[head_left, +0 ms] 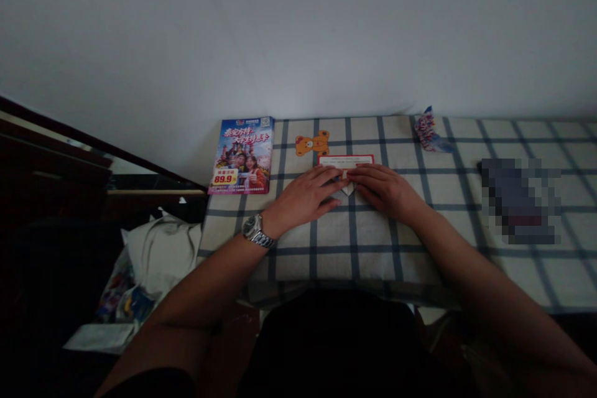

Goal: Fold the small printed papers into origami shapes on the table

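Observation:
Both my hands rest side by side on a checked tablecloth (326, 242), pressing on a small white paper with a red border (346, 161). My left hand (305, 197), with a metal watch (257, 231) on its wrist, lies flat with fingers stretched out over the paper's left part. My right hand (385, 189) lies flat with fingers together on its right part. A white folded tip of the paper shows between the fingertips. Most of the paper's lower part is hidden under my hands.
A colourful leaflet (242, 155) lies at the table's left edge. An orange bear cutout (312, 143) sits behind the paper. A crumpled printed wrapper (429, 130) lies at the back right, and a blurred dark object (520, 202) at the right. Bags and cloth (153, 255) lie on the floor to the left.

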`<state>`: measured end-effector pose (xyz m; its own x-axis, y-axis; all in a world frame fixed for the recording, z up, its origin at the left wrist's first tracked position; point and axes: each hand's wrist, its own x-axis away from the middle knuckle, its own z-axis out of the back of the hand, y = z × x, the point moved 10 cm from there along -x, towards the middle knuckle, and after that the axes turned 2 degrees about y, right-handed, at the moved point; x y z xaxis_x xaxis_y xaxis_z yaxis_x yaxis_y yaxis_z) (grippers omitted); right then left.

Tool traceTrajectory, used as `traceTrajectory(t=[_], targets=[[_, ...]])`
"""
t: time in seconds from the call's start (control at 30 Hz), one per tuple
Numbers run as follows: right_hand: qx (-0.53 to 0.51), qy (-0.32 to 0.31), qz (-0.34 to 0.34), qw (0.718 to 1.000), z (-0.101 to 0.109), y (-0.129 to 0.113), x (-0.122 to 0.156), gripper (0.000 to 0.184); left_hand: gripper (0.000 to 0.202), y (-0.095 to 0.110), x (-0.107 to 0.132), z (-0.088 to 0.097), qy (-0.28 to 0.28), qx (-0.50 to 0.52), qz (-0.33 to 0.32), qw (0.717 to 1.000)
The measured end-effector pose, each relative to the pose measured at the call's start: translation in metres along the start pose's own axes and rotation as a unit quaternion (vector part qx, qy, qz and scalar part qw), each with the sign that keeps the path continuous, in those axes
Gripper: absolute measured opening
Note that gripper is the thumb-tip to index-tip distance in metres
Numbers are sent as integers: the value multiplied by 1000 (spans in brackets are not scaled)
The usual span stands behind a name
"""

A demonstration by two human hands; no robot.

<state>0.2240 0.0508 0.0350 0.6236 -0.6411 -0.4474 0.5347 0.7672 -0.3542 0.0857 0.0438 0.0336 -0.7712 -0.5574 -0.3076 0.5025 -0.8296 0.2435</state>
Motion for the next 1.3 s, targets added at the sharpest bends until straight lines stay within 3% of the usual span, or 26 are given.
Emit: traceTrajectory(t=[0.67, 1.3], targets=[[-2, -4, 3, 1000, -1, 0, -1, 31, 45, -3, -1, -1, -10, 14, 0, 1000], [52, -35, 12, 998, -8, 0, -1, 31, 57, 1, 3, -1, -46, -21, 29, 998]])
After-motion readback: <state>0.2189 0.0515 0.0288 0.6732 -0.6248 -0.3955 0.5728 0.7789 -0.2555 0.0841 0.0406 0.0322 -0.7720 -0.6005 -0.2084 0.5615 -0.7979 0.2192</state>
